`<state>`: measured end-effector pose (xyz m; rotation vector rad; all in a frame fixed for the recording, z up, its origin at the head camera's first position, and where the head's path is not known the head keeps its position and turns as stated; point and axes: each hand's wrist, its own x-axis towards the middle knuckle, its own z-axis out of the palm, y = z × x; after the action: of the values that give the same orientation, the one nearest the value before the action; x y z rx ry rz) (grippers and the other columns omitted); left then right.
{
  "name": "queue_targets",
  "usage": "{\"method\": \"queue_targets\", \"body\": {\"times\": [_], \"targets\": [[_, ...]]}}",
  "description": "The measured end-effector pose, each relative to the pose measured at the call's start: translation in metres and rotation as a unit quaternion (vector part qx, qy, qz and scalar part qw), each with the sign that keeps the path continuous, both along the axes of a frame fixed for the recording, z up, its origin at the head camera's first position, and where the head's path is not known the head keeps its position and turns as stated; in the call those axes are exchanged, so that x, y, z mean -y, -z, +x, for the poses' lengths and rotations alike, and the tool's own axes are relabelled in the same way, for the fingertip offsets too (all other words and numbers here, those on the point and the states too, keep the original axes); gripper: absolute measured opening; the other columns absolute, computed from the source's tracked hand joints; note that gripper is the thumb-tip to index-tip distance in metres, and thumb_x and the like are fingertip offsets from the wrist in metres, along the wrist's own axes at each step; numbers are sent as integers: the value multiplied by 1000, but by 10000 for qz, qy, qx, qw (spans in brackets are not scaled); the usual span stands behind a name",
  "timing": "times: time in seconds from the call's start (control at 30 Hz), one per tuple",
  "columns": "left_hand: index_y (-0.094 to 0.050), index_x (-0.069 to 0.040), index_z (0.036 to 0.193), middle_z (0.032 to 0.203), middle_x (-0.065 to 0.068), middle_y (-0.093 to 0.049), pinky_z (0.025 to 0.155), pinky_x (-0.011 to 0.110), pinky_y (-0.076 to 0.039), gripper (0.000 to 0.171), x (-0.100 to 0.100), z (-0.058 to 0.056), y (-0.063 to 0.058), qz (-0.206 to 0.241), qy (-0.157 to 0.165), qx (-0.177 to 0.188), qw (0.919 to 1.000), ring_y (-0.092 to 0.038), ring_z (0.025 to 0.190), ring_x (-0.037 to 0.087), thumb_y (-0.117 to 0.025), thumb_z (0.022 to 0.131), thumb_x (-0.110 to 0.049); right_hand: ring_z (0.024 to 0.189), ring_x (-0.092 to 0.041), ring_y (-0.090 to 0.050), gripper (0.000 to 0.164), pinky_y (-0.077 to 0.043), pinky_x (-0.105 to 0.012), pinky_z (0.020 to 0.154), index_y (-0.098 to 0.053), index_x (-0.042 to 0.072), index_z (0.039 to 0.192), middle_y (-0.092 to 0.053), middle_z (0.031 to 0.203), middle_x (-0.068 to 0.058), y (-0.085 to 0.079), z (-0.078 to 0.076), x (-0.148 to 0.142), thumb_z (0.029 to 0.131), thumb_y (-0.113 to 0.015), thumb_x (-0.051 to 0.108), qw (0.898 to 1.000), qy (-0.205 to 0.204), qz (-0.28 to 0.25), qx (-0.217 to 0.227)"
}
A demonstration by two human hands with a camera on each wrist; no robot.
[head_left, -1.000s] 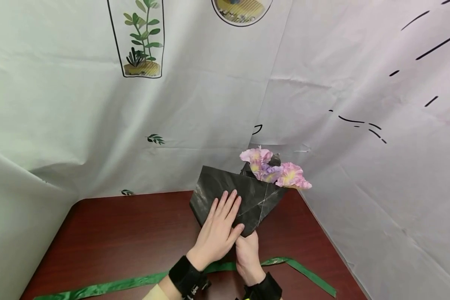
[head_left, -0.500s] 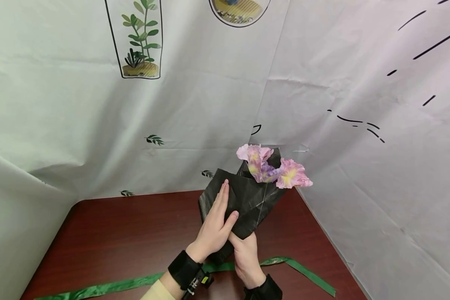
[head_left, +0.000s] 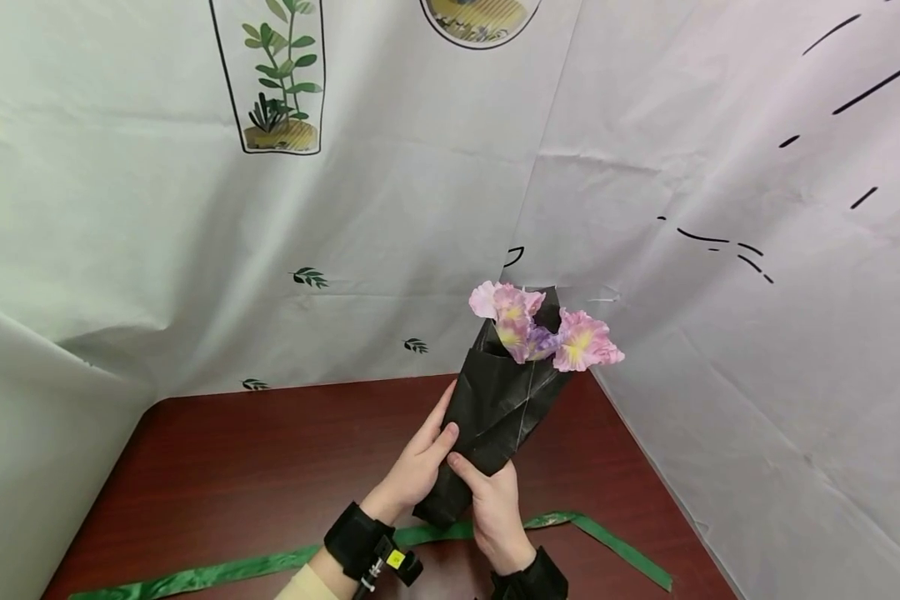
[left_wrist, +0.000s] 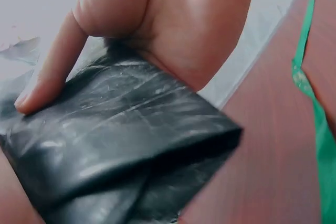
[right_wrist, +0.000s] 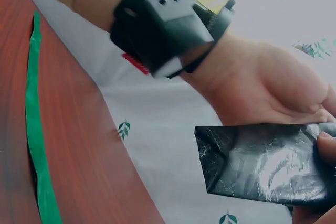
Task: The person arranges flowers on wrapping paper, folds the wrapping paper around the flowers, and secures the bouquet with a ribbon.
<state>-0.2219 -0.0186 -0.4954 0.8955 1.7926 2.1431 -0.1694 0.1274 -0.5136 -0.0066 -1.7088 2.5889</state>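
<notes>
A bouquet wrapped in black paper (head_left: 491,404) leans over the table, its top tilted right and its lower end towards me. Pink and purple flowers (head_left: 581,342) stick out of the top. My left hand (head_left: 408,471) holds the wrap's left side, thumb in front, the other fingers mostly hidden along the edge and behind. Around the lower right my right hand (head_left: 495,504) grips the bouquet, thumb across the front. In the left wrist view the right hand (left_wrist: 199,19) lies over the black wrap (left_wrist: 121,119); the right wrist view has the left hand (right_wrist: 262,82) against the wrap's lower end.
A long green ribbon (head_left: 232,571) lies across the front of the dark red table (head_left: 270,450), passing under the bouquet's lower end and my arms. White printed cloth (head_left: 390,208) hangs behind the table and along its right side.
The loose left flap of black paper has folded round, making the wrap narrower. My left hand has gone from flat on the paper to its left edge. The right hand keeps its grip.
</notes>
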Motion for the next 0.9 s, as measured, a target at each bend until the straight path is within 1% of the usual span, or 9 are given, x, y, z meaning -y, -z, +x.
{"method": "queue_targets", "body": {"times": [0.13,0.3,0.37,0.47,0.57,0.63,0.73,0.8,0.9], "targets": [[-1,-25,181,188,-2,4,128,22,-26,69,4,3,6,347,565,286,9974,4,172,22,-38,124,-20,131,-22,-70,70,-53,-45,116,-46,0,165,-69,144,-10,-1,0,-2,104,-79,6,10000,61,29,-27],[2,-26,181,187,1,11,129,25,-30,81,9,10,15,562,1085,428,9916,9,171,24,-48,120,-10,136,-15,-66,76,-51,-41,118,-40,2,169,-57,160,-15,-4,-2,-3,104,-79,6,9993,309,176,-71],[4,-25,181,187,2,13,129,25,-30,83,10,12,16,568,1175,438,9905,9,171,23,-50,119,-8,137,-14,-65,77,-52,-40,117,-42,3,168,-53,164,-16,-6,-3,-2,102,-80,6,9986,435,278,-123],[5,-24,181,187,2,14,129,23,-28,84,13,15,17,492,1165,440,9910,8,171,19,-49,119,-7,132,-18,-68,71,-55,-41,113,-48,2,163,-58,158,-18,-8,-3,-1,100,-82,4,9966,631,498,-203],[5,-23,181,187,3,13,128,23,-30,83,14,17,17,455,1132,484,9913,2,170,14,-48,119,-6,130,-19,-69,68,-56,-40,111,-53,3,160,-61,154,-15,-10,-3,0,99,-84,3,9942,759,716,-244],[5,-20,181,187,7,13,127,25,-34,82,15,18,17,539,1162,535,9903,-8,170,11,-47,119,-5,129,-20,-69,68,-57,-41,110,-53,4,159,-61,152,-15,-11,-3,1,99,-85,6,9933,769,829,-235],[3,-17,181,187,13,10,123,28,-41,80,17,19,19,823,1225,686,9867,-26,165,8,-46,119,-4,132,-23,-67,74,-56,-41,111,-48,8,162,-58,155,-15,-11,-4,2,98,-87,9,9941,683,832,-163],[2,-16,181,186,17,3,120,31,-46,79,18,20,21,1146,1333,867,9806,-40,160,10,-44,118,-1,134,-26,-65,82,-56,-42,111,-41,12,166,-54,158,-17,-11,-6,3,99,-87,10,9955,575,746,-131],[0,-16,181,185,19,-9,118,35,-49,78,20,21,24,1610,1469,1085,9699,-48,156,15,-41,117,3,141,-28,-60,102,-54,-43,114,-21,25,176,-42,169,-13,-11,-9,2,99,-86,7,9979,379,506,-132]]}}
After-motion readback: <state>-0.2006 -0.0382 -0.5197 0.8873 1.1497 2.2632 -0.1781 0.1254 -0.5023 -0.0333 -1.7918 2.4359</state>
